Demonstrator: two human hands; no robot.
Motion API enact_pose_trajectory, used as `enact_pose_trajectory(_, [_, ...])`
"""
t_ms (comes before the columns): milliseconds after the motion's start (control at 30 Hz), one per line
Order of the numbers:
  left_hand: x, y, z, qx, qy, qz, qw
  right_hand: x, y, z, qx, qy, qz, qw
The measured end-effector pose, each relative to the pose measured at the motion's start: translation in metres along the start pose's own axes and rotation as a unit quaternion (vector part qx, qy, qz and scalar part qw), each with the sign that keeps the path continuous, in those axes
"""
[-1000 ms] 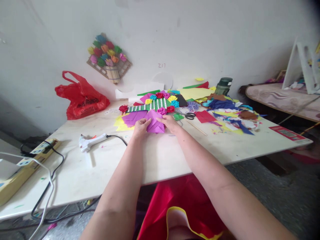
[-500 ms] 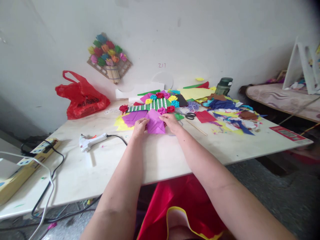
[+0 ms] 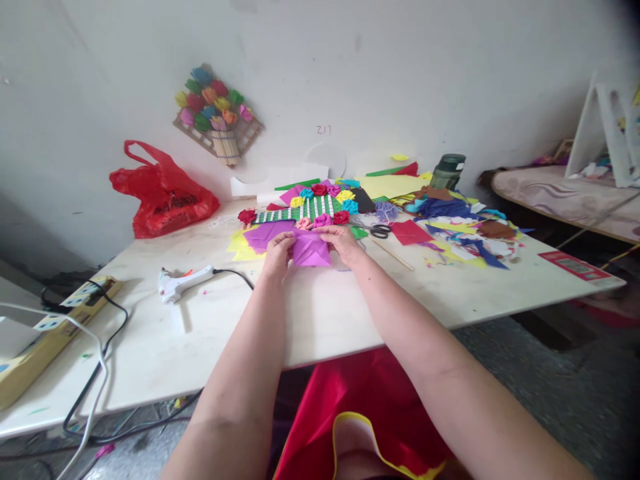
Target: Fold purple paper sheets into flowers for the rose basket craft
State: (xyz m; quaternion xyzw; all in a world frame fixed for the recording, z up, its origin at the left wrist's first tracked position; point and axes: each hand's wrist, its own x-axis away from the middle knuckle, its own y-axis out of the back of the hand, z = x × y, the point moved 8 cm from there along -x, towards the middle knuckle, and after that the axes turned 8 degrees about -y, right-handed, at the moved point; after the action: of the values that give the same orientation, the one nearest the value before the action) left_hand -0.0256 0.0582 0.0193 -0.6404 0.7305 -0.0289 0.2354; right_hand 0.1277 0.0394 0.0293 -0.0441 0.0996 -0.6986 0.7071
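Both my hands hold a folded purple paper piece [image 3: 310, 250] on the white table [image 3: 320, 307]. My left hand [image 3: 277, 253] pinches its left edge, fingers closed. On the right edge my right hand [image 3: 343, 241] grips it, fingers curled over the top. Just behind the paper lies a green-and-white striped craft piece [image 3: 300, 211] ringed with small paper roses, beside another flat purple sheet [image 3: 265, 235] on yellow paper.
A white glue gun [image 3: 183, 283] with black cord lies at the left. A red plastic bag [image 3: 160, 193] sits at the back left. Scissors [image 3: 377, 231], a wooden stick [image 3: 393, 255], a dark bottle [image 3: 447, 172] and several coloured paper scraps [image 3: 460, 230] lie right. A power strip [image 3: 55, 320] rests at far left.
The purple paper has been pressed lower and flatter between my hands; my right fingers shifted over its top edge. My arms have hardly moved.
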Motion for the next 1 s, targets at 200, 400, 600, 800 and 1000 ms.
enact_pose_trajectory(200, [-0.0009,0.0013,-0.0005,-0.004,-0.004,-0.001,1.0,-0.002,-0.0005,-0.0036,0.005,-0.011,0.015,1.0])
enact_pose_trajectory(400, [0.0012,0.0,-0.0039,-0.018,-0.013,0.0,1.0,-0.0002,-0.0023,-0.001,0.011,-0.003,0.014,1.0])
enact_pose_trajectory(600, [0.0002,0.0021,-0.0028,-0.032,-0.014,-0.008,0.999,0.0006,-0.0033,0.0005,0.014,-0.005,0.011,1.0])
enact_pose_trajectory(800, [-0.0005,0.0021,-0.0025,-0.052,-0.009,-0.011,0.999,0.0014,-0.0037,0.0016,0.014,-0.001,0.031,0.999])
enact_pose_trajectory(1000, [-0.0002,0.001,-0.0044,-0.065,-0.022,-0.007,0.998,0.0047,-0.0039,0.0054,0.04,0.02,0.01,0.999])
